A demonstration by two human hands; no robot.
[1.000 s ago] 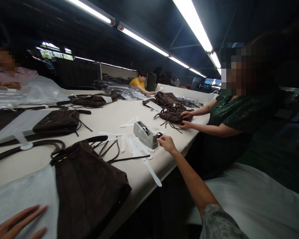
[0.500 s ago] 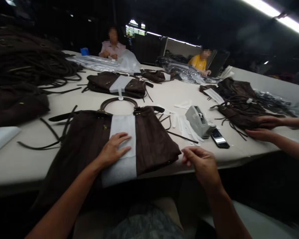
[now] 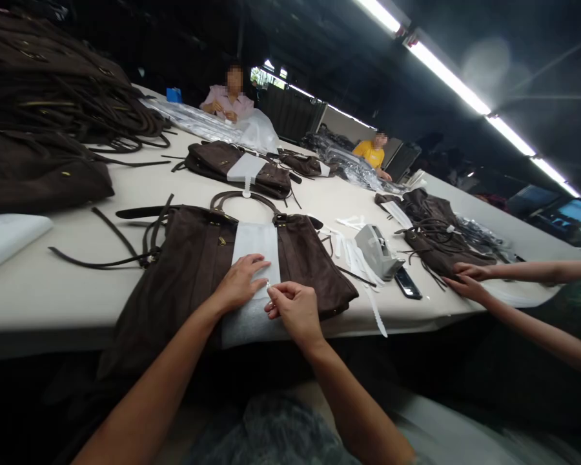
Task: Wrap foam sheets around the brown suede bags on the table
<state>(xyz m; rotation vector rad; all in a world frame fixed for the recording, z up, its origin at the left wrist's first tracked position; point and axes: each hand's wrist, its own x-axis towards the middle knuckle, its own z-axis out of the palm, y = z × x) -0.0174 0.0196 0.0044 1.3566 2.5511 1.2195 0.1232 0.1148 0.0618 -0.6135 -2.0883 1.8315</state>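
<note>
Right hand (image 3: 294,309): fingers pinched together on something small and pale at the edge of the white sheet (image 3: 256,248), probably a bit of tape; too small to be sure. Left hand (image 3: 240,285): fingers spread apart, flat, pressing the sheet down on the brown bag (image 3: 198,258).

Bag lies flat at the near edge of the surface (image 3: 39,290), curved handle (image 3: 244,197) pointing away, straps trailing to the left. Near end hangs over the edge.

Risk, as I judge it: if the flat hand lifts, the thin sheet could slide or wrinkle under the pinch, so the piece sets crooked. The overhang could also drag the bag off.

Bag: soft, matte, suede-like, small metal fittings. Sheet: thin, fibrous, rectangular. Just right: grey tape dispenser (image 3: 375,248), blocky; white strips (image 3: 356,258) with scalloped edges; dark phone (image 3: 407,283). A co-worker's hands (image 3: 467,279) rest on another bag (image 3: 433,248).
</note>
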